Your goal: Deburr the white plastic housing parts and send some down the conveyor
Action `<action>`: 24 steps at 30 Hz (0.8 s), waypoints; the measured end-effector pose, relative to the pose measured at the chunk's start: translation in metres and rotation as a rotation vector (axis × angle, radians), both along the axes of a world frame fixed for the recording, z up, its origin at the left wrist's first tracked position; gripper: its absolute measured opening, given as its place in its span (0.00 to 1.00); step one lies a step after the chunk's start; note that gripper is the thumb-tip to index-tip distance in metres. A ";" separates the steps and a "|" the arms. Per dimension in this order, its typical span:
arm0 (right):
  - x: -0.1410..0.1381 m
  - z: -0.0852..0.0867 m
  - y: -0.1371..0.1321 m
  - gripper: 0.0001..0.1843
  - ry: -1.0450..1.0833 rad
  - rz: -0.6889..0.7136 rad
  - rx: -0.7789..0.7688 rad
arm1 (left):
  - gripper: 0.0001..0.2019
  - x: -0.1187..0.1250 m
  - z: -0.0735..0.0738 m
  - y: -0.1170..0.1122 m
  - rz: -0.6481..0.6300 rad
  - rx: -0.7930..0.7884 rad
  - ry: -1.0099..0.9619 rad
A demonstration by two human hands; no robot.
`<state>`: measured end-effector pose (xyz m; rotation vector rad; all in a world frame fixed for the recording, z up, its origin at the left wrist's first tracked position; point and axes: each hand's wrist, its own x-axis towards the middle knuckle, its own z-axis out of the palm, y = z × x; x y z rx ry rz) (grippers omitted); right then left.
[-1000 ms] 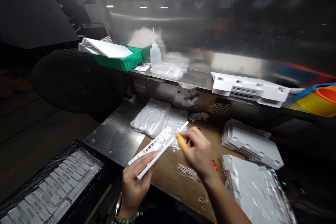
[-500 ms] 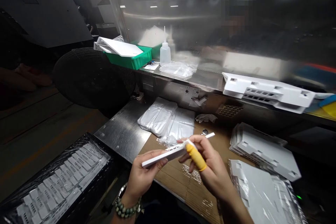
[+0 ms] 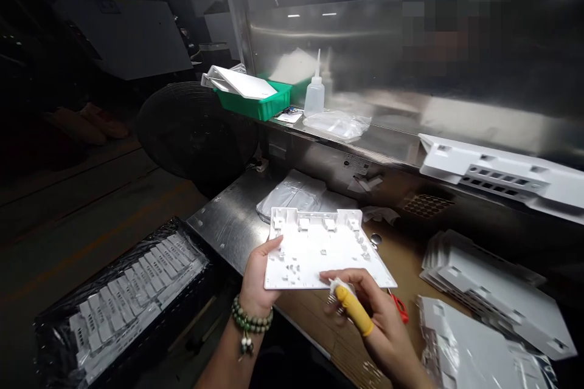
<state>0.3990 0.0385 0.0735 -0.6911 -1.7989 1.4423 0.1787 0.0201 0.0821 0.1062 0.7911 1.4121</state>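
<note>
A white plastic housing panel (image 3: 328,255) is tilted up in front of me, its inner face with small clips and ribs toward me. My left hand (image 3: 262,273) grips it by the left edge, thumb on the inner face. At the panel's lower edge is my right hand (image 3: 365,301), a yellow finger cot (image 3: 356,311) on its thumb. Pinched between that thumb and the fingers is a small white wipe (image 3: 338,284), partly hidden. The right index finger touches the panel's inner face.
Stacked white panels (image 3: 493,292) and a bagged panel (image 3: 469,340) lie to the right. Red-handled scissors (image 3: 400,308) rest on the cardboard (image 3: 314,322). Plastic bags (image 3: 292,194) lie behind. A shelf holds a green bin (image 3: 260,106) and a squeeze bottle (image 3: 314,97). Lower left is a box of packed panels (image 3: 137,298).
The panel has turned from nearly edge-on to showing its inner face. My right hand has moved from its far end to the lower edge. The view has swung left, uncovering the scissors.
</note>
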 end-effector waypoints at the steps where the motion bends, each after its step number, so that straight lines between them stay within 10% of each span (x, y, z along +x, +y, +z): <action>1: 0.000 0.006 -0.001 0.08 -0.031 -0.008 -0.026 | 0.29 0.001 0.003 0.001 0.028 -0.008 -0.018; 11: -0.050 0.035 -0.022 0.11 -0.132 -0.079 0.654 | 0.33 0.032 0.024 0.001 0.182 0.213 0.112; 24: -0.050 0.030 -0.029 0.12 -0.092 -0.083 0.745 | 0.34 0.030 0.033 -0.010 0.266 0.177 0.055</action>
